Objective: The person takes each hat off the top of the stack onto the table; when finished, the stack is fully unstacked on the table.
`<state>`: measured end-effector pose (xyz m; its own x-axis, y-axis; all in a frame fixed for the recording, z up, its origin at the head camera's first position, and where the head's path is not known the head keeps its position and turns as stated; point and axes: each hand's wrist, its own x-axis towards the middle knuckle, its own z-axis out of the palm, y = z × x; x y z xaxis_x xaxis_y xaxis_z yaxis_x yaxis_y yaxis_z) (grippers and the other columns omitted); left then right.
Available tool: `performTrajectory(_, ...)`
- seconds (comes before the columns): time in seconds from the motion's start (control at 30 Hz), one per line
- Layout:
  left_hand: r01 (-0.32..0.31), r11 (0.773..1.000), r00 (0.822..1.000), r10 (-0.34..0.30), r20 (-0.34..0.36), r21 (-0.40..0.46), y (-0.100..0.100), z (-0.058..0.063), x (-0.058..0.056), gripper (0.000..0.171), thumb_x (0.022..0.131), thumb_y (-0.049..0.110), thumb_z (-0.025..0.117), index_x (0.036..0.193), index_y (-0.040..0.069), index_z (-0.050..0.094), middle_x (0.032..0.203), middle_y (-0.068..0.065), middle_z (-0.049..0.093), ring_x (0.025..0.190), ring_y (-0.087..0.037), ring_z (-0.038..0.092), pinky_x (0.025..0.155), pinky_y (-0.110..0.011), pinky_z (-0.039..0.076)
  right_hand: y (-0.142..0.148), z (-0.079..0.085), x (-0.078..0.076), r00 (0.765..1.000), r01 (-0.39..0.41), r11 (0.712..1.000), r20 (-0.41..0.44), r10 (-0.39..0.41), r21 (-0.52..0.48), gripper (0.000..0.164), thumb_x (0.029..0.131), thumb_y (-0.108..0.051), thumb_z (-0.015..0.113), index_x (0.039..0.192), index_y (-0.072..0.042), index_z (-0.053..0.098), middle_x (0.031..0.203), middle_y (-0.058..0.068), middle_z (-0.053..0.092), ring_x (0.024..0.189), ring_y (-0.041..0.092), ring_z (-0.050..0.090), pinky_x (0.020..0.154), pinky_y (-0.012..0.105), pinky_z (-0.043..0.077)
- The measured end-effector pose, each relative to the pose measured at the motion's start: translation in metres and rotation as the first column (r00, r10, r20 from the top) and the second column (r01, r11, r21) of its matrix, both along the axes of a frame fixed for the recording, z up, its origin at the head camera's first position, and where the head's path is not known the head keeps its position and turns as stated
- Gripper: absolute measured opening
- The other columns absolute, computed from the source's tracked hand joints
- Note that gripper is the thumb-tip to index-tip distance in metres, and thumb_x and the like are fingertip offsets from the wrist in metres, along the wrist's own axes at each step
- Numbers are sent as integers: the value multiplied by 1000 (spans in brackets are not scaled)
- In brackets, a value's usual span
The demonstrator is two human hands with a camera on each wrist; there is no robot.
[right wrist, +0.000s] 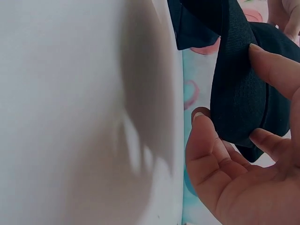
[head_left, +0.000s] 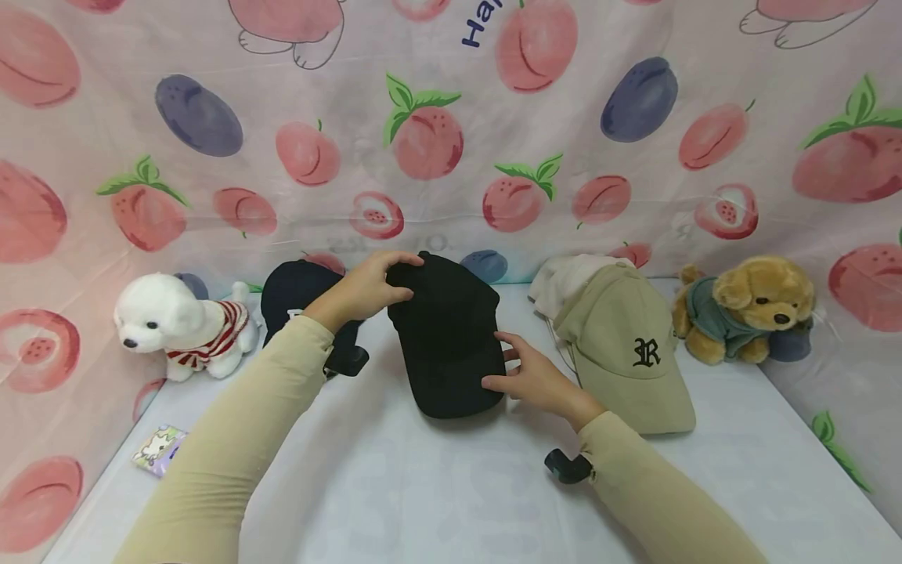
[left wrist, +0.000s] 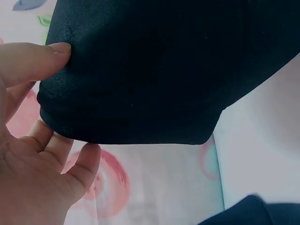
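A plain black baseball cap (head_left: 451, 333) is held up over the middle of the white table, its brim pointing down towards me. My left hand (head_left: 366, 288) grips the upper left of the crown. In the left wrist view the thumb (left wrist: 58, 49) lies on the cap's near face, with the other fingers at its lower edge and behind. At the right side of the brim, my right hand (head_left: 535, 378) holds the edge. The right wrist view shows thumb and fingers on both sides of the dark brim (right wrist: 239, 89).
A navy cap (head_left: 299, 286) sits left, partly behind my left arm, beside a white toy dog (head_left: 186, 321). To the right are a khaki cap (head_left: 620, 345), a pale cap (head_left: 557, 286) behind it, and a brown toy dog (head_left: 747, 309). A small packet (head_left: 160, 449) lies front left.
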<state>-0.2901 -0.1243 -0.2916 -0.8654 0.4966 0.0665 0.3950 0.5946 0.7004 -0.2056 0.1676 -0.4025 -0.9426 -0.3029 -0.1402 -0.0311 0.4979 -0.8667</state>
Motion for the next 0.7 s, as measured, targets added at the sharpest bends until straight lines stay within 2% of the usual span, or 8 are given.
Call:
performTrajectory(0.27, -45, 998, 999, 45, 9, -34, -16, -3, -15, 49, 93, 2, 66, 140, 6, 54, 148, -16, 44, 135, -30, 38, 111, -48, 33, -25, -6, -16, 999, 16, 999, 48, -15, -30, 86, 88, -28, 78, 157, -14, 28, 135, 18, 50, 104, 25, 65, 76, 37, 55)
performTrajectory(0.53, -97, 992, 995, 96, -15, -84, -28, -9, -28, 48, 92, 1, 65, 139, 5, 55, 147, -20, 44, 136, -34, 37, 114, -49, 27, -49, -12, -28, 998, 53, 999, 16, -53, 4, 86, 88, -28, 79, 157, -12, 30, 140, 19, 47, 90, 23, 65, 82, 38, 54)
performTrajectory(0.7, -96, 989, 995, 94, -23, -108, -32, -11, -35, 47, 92, -1, 63, 138, 4, 55, 147, -21, 43, 135, -34, 37, 113, -50, 29, -62, -16, -34, 997, 69, 997, 23, -69, 19, 89, 88, -29, 78, 158, -14, 26, 139, 20, 47, 97, 26, 62, 81, 38, 53)
